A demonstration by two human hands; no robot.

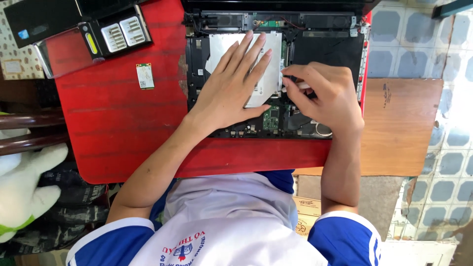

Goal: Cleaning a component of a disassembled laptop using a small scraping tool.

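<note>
An opened black laptop base (325, 47) lies on a red table (118, 118), its inner boards and a silver optical drive (268, 59) exposed. My left hand (234, 86) rests flat on the silver drive, fingers spread. My right hand (327, 96) sits just right of the drive, fingers pinched around a thin tool with a white and black handle (295, 84) whose tip points at the drive's right edge. A green circuit board (271, 118) shows below the drive.
A small green wireless card (145, 76) lies loose on the red table. A black laptop cover panel (116, 32) with two silver memory modules sits at the back left. A wooden board (404, 123) lies to the right over tiled floor. A white stuffed toy (24, 187) is at left.
</note>
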